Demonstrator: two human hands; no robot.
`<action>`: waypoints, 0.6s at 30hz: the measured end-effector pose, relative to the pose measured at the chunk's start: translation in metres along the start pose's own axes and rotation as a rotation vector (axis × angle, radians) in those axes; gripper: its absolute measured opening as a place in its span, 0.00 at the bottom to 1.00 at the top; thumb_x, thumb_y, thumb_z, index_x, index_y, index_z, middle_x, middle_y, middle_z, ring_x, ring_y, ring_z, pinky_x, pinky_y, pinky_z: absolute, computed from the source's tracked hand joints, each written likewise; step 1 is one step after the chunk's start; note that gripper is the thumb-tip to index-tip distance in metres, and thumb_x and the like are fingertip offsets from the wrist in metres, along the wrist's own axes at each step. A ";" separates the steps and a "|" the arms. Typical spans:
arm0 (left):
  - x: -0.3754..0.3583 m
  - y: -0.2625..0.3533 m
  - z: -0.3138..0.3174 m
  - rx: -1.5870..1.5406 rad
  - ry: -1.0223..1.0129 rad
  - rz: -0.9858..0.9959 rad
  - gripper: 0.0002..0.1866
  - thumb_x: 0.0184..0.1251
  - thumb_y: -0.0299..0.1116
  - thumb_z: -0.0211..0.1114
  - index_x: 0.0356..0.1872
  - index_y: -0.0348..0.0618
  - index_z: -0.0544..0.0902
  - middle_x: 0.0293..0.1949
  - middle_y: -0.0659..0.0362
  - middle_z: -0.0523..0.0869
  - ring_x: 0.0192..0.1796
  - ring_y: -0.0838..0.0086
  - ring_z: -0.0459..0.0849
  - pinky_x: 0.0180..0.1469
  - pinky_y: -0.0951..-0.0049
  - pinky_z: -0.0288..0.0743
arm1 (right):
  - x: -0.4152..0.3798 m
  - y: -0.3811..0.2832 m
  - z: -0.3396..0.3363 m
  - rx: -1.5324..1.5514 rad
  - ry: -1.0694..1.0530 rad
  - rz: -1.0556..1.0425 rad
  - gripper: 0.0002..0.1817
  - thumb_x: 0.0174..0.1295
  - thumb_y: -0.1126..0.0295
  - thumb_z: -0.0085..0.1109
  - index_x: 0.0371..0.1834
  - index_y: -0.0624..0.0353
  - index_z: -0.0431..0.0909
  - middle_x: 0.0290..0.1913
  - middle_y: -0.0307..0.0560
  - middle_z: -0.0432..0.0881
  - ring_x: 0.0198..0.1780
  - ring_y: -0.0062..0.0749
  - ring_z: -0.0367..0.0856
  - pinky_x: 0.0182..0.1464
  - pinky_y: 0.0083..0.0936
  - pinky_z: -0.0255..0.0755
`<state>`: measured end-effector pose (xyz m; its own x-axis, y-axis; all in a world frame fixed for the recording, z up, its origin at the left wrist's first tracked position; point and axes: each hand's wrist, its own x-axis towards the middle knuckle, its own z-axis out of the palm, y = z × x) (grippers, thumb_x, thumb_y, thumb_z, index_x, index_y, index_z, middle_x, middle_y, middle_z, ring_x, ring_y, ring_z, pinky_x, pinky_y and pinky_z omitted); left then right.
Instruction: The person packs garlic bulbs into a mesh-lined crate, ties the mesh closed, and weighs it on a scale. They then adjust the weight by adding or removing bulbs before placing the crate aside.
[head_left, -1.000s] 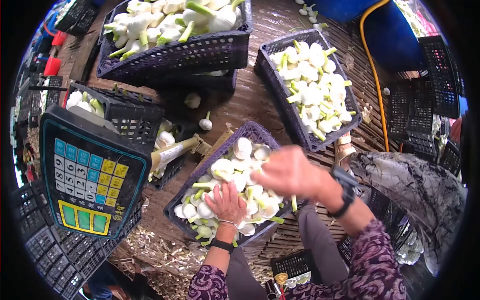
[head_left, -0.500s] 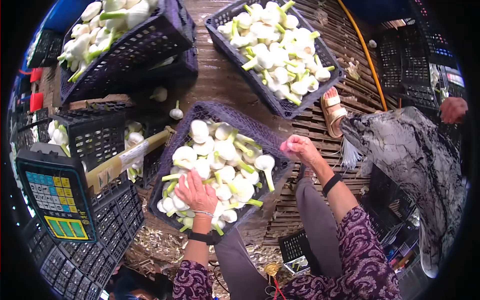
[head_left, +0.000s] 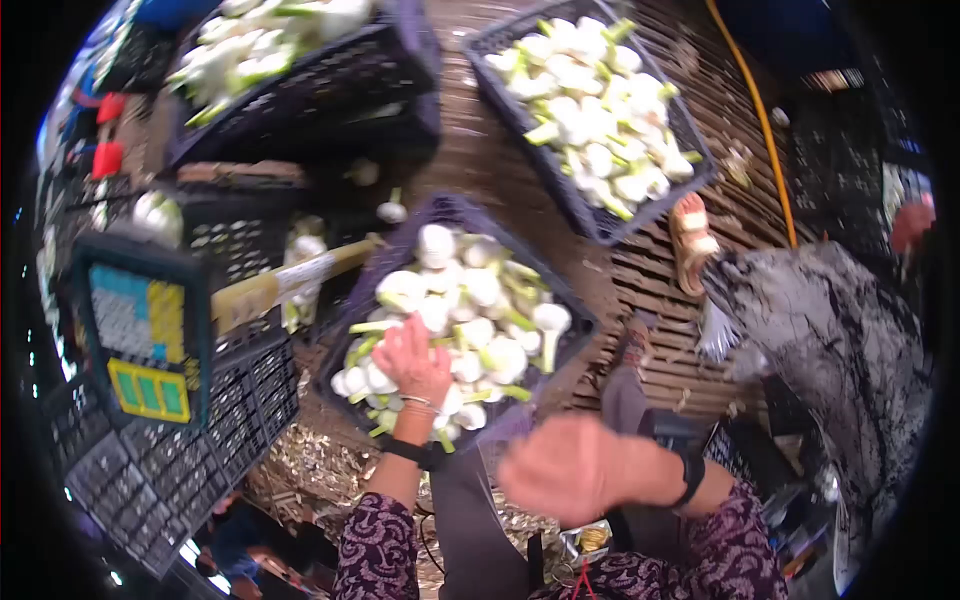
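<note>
A dark plastic crate full of garlic bulbs with green stem stubs stands before me. My left hand rests on the bulbs at the crate's left side, its fingers stretched out over them and none visibly gripped. Nearer to me, past the crate's front right side, my right hand is raised above my legs. Motion smears it, so its fingers and anything in them cannot be made out.
A second garlic crate stands at the back right, and stacked garlic crates at the back left. At left is a scale display on a yellowish pole. A person's sandalled foot and another person's hand appear at right.
My right hand has moved from the crate's right rim back toward my body. My left hand stays on the garlic. The whole view has shifted slightly and blurred.
</note>
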<state>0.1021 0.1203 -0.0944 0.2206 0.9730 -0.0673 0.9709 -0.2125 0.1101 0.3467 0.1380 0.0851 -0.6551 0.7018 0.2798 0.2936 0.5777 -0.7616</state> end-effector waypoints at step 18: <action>0.097 -0.150 0.011 -1.222 -0.324 -0.557 0.07 0.58 0.30 0.62 0.34 0.37 0.82 0.27 0.63 0.83 0.31 0.82 0.78 0.35 0.80 0.72 | 0.144 0.251 0.046 0.115 -0.029 0.958 0.07 0.44 0.76 0.52 0.23 0.65 0.79 0.15 0.51 0.77 0.18 0.37 0.78 0.25 0.28 0.73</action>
<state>-0.0210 0.2460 -0.1286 0.0091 0.8032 -0.5957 0.2767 0.5704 0.7733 0.2937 0.3650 -0.0927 -0.1903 0.8425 -0.5040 0.6436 -0.2806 -0.7121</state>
